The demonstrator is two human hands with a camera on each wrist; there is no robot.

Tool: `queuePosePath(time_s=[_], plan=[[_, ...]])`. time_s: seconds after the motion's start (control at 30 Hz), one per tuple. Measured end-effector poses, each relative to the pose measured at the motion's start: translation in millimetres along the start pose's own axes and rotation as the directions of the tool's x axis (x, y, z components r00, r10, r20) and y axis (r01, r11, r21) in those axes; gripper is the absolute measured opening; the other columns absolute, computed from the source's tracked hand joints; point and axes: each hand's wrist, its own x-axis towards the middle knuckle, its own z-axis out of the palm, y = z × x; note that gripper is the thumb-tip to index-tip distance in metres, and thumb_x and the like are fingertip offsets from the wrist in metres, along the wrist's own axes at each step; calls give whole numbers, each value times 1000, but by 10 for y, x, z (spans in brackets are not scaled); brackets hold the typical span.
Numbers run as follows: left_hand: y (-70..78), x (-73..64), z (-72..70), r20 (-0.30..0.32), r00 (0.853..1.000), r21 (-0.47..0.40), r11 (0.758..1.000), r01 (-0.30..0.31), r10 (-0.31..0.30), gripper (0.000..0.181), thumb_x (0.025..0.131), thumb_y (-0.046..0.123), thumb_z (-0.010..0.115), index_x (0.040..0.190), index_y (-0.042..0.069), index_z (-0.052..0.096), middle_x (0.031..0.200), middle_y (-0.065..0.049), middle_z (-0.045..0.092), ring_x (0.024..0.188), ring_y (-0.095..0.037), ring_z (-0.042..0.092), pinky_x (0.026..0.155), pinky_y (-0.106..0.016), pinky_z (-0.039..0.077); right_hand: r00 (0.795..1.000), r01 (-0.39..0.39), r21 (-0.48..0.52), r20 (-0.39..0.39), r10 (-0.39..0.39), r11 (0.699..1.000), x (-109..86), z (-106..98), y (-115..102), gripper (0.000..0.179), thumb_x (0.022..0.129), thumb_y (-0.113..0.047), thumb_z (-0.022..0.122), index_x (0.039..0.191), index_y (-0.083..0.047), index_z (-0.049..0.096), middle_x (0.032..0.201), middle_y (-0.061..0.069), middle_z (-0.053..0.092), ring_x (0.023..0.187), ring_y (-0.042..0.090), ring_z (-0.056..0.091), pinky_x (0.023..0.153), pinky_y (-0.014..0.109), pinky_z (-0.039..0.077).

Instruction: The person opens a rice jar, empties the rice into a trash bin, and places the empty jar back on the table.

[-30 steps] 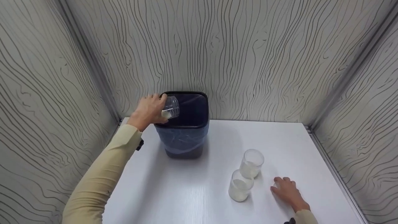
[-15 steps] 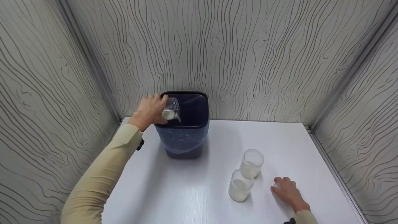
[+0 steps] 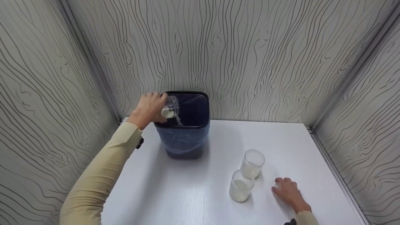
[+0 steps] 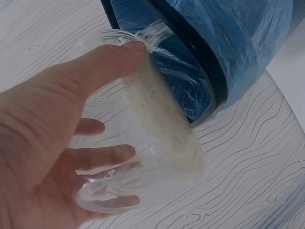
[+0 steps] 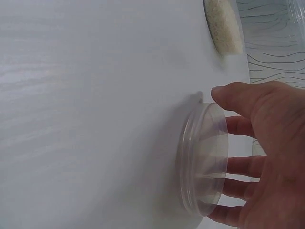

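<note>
My left hand (image 3: pixel 148 107) grips a clear plastic jar (image 4: pixel 176 183), tipped on its side over the mouth of a dark bin (image 3: pixel 183 151). White rice (image 4: pixel 159 117) lies along the jar's lower wall, and a thin stream of grains falls from its mouth into the bin. On the right of the table, my right hand (image 3: pixel 289 193) holds a clear round lid (image 5: pixel 202 160), thumb and fingers around its edge, close over the tabletop. Left of that hand stand two clear jars, the rear one (image 3: pixel 253 158) and the front one (image 3: pixel 241 189), with rice at the bottom.
A blue bag (image 3: pixel 184 139) lines the bin and folds down over its outside. The white table (image 3: pixel 175 190) is enclosed by wood-grain patterned panels, with the back panel (image 3: pixel 234 62) just behind the bin.
A stream of rice has begun to fall from the tilted jar; one second ago none showed. My left hand has shifted only slightly. The right hand and the standing jars stay put.
</note>
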Motion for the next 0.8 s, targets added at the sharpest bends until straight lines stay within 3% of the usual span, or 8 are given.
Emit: queuePosePath(time_s=[0.4, 0.8], plan=[[2, -18, -7, 0, 1000, 28, 1000, 6, -6, 96, 71, 52, 81, 143, 2, 42, 125, -24, 59, 112, -44, 58, 89, -58, 51, 996, 73, -25, -43, -74, 997, -35, -21, 7, 51, 93, -33, 60, 129, 3, 54, 133, 36, 43, 117, 52, 42, 93, 66, 42], [10, 6, -17, 23, 1000, 19, 1000, 10, -10, 94, 68, 51, 82, 140, 4, 45, 122, -24, 61, 109, -44, 59, 87, -58, 52, 1000, 12, 16, 4, -12, 1000, -2, -36, -15, 52, 94, -35, 59, 130, 1, 53, 132, 33, 43, 115, 47, 42, 94, 64, 43]])
